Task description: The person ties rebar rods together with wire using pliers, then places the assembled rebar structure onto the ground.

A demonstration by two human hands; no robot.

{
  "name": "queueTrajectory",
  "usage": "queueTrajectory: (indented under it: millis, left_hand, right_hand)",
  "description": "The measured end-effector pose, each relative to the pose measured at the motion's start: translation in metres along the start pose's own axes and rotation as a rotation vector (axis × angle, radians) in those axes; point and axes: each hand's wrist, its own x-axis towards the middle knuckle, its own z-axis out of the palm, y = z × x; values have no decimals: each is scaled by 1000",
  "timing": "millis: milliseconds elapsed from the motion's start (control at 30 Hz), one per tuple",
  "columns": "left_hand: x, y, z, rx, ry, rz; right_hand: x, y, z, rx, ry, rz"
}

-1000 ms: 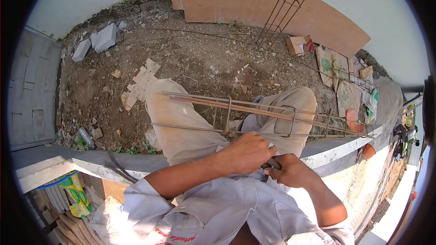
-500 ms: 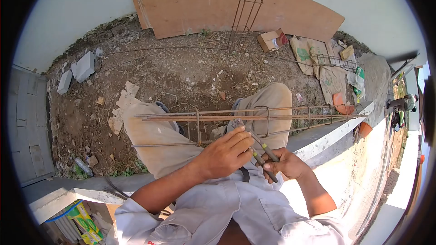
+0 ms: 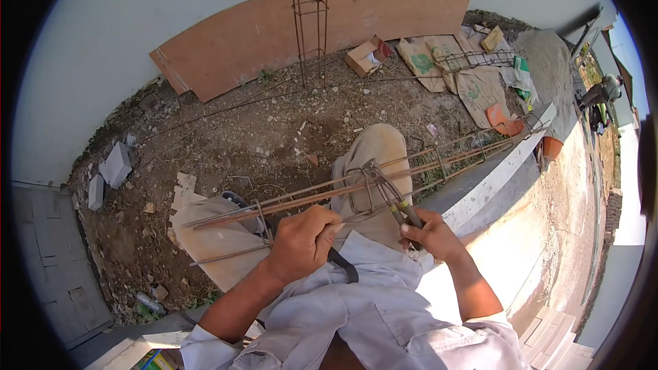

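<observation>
A long cage of thin steel bars (image 3: 452, 159) with bent stirrups lies slanting across my thighs. My left hand (image 3: 305, 241) is closed around its lower bar, near the left end. A pair of pincers (image 3: 392, 195) with dark, green-marked handles is held in my right hand (image 3: 430, 235). Their jaws are up at a stirrup (image 3: 364, 188) by the upper bars, above my right knee. Whether the jaws bite on wire there is too small to tell.
An upright rebar cage (image 3: 312, 20) stands before a plywood sheet (image 3: 315, 27) at the wall. A cardboard box (image 3: 369, 56), flattened paper sacks (image 3: 480, 92) and an orange bucket (image 3: 504, 121) lie right. Light blocks (image 3: 116, 164) sit left. Another person (image 3: 603, 90) is at far right.
My view has turned, so the cage now slants up to the right. The pincers have moved from beside my left hand up to the stirrup, and my left hand has dropped to the lower bar.
</observation>
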Motion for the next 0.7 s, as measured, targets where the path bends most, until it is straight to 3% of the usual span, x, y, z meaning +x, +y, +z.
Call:
queueTrajectory:
  millis: [67, 100, 167, 267, 300, 400, 500, 667, 700]
  left_hand:
    - [0, 3, -7, -70, 61, -256]
    - [0, 3, -10, -155, 39, -486]
    - [-1, -3, -9, -270, 89, -587]
    - [-6, -14, -6, -329, 130, -654]
    - [-7, -16, -6, -316, 122, -660]
    - [-10, -15, 0, -351, 79, -661]
    - [-12, -6, -4, -321, 14, -619]
    - [-25, -1, -37, 34, -100, -297]
    - [-32, 3, -43, -136, -131, -538]
  right_hand:
    - [7, 5, -2, -112, 264, -23]
    - [12, 4, -5, -337, 391, -61]
    - [25, -3, -10, -789, 637, -156]
    - [33, -2, -3, -1152, 879, -671]
    - [31, -13, 10, -950, 789, -772]
    - [18, -63, 62, -816, 503, -1011]
    - [38, -63, 84, -1072, 384, -1157]
    - [48, -50, 93, -862, 282, -1145]
    - [49, -49, 95, -828, 300, -1157]
